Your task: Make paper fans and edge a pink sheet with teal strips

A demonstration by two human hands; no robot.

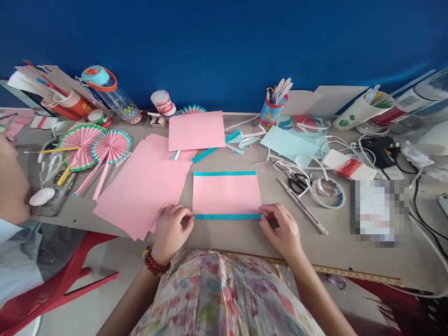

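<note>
A pink paper sheet [226, 193] lies flat on the desk in front of me, with a teal strip [225, 173] along its far edge. Another teal strip [227, 217] runs along its near edge and reaches a little past the right side. My left hand [173, 228] is closed in a pinch at that near strip's left end, its wrist wearing a red bead bracelet. At the opposite end, my right hand [282, 228] pinches the strip by the sheet's near right corner. Whether the near strip is stuck down I cannot tell.
Left of the sheet lie large pink papers [140, 182] and pleated paper fans [111, 146]. To the right are a utility knife [303, 205], scissors [297, 183] and a tape roll [328, 192]. A pen cup [273, 109] stands behind. Another person's arm [14, 182] is at far left.
</note>
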